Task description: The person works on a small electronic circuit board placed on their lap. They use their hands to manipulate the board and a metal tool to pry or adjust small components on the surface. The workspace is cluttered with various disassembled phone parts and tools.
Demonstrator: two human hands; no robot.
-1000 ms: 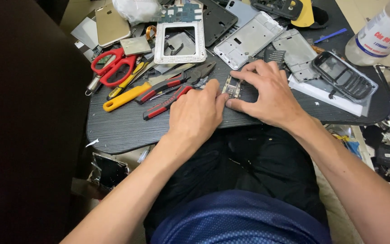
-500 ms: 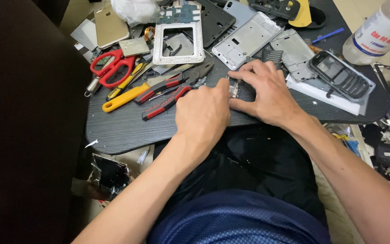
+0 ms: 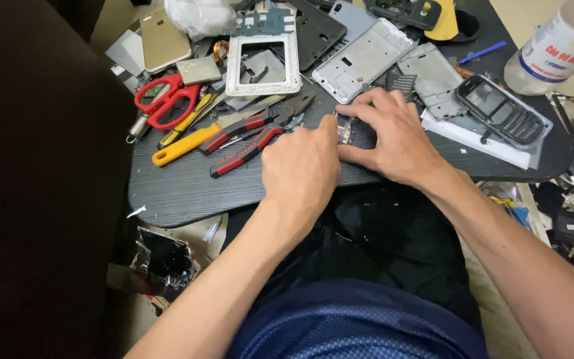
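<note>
Both hands' grip on small circuit board [image 3: 345, 129], left hand [image 3: 300, 166], right hand [image 3: 393, 136], dark board [image 3: 187, 189]

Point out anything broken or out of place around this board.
A shattered phone screen lies on the floor below the board, its glass cracked and crumpled. Both hands, left and right, pinch a small circuit part.
</note>
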